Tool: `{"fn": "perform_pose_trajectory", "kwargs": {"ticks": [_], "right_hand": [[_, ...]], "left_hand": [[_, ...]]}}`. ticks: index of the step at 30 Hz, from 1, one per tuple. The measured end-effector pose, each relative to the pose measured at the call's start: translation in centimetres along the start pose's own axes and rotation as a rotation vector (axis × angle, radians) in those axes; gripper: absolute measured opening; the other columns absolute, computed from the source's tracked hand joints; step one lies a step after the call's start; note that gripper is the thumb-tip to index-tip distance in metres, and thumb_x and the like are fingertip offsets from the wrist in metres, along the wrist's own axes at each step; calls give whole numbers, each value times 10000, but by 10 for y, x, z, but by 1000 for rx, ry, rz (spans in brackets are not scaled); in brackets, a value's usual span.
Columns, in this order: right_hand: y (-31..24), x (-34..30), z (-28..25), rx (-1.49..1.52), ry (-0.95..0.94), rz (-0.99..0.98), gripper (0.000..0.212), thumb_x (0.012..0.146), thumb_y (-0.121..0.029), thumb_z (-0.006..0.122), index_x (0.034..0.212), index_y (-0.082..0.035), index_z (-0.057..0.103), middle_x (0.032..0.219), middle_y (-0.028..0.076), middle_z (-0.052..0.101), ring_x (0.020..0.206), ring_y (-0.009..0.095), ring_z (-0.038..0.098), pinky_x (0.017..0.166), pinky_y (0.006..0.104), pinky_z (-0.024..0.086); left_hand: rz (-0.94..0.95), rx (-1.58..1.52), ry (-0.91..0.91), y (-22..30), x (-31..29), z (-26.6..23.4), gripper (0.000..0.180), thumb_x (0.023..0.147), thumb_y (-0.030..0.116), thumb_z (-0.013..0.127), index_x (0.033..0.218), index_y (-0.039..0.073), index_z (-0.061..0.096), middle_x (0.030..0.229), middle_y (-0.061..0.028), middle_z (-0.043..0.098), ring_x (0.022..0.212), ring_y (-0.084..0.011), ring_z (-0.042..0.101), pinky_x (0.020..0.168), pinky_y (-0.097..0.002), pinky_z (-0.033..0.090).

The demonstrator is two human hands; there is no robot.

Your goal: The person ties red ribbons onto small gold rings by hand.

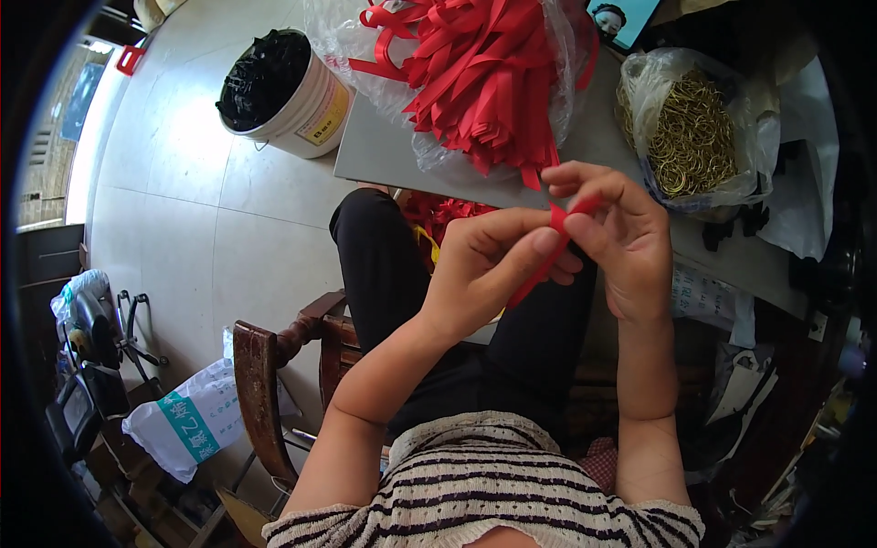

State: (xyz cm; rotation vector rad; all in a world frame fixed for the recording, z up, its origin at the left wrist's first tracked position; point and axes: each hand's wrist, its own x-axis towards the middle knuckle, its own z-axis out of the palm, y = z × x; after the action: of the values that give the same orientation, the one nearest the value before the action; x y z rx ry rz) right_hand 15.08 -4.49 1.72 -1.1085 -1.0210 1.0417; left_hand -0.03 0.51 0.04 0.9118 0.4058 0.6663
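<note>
In front of me, over my lap, both hands are closed on one short red ribbon (558,217). My left hand (484,260) pinches it between thumb and fingers, and a tail of it slants down below that thumb. The thumb and index finger of my right hand (626,228) grip its upper end, while the other fingers curl loosely. The ribbon bends where the two grips meet; whether it is knotted I cannot tell. Just beyond my hands, a big heap of cut red ribbons (484,82) lies in clear plastic on the grey table (379,151).
A clear bag of gold-coloured metal rings or hooks (694,137) sits at the table's right. More red ribbon pieces (443,210) lie below the table edge between my knees. A white bucket (315,114) lined with black plastic stands left. A wooden chair (260,393) and white sack (196,420) are lower left.
</note>
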Motion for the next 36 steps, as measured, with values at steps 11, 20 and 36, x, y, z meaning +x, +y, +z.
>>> {"fn": "perform_pose_trajectory", "kwargs": {"ticks": [11,20,36], "right_hand": [[-21,118,22,-422,-173,-137,180,867,-157,549,792,-3,604,655,46,611,605,90,588,571,233,460],[-36,73,20,-379,-110,-220,249,832,-252,631,907,-15,643,832,46,611,701,53,563,634,203,450],[-5,13,14,-193,13,-142,108,758,-43,692,792,36,626,817,53,575,702,79,546,637,201,436]], "left_hand": [[11,15,-2,28,-18,-8,195,898,77,534,1024,-65,579,808,-121,657,714,-142,640,652,-237,519],[111,13,210,25,-11,-19,209,910,97,517,1036,-57,579,813,-125,658,707,-154,646,652,-237,522],[135,207,123,9,-11,7,205,937,91,456,1051,-42,563,691,-46,601,597,-75,565,551,-198,454]]}}
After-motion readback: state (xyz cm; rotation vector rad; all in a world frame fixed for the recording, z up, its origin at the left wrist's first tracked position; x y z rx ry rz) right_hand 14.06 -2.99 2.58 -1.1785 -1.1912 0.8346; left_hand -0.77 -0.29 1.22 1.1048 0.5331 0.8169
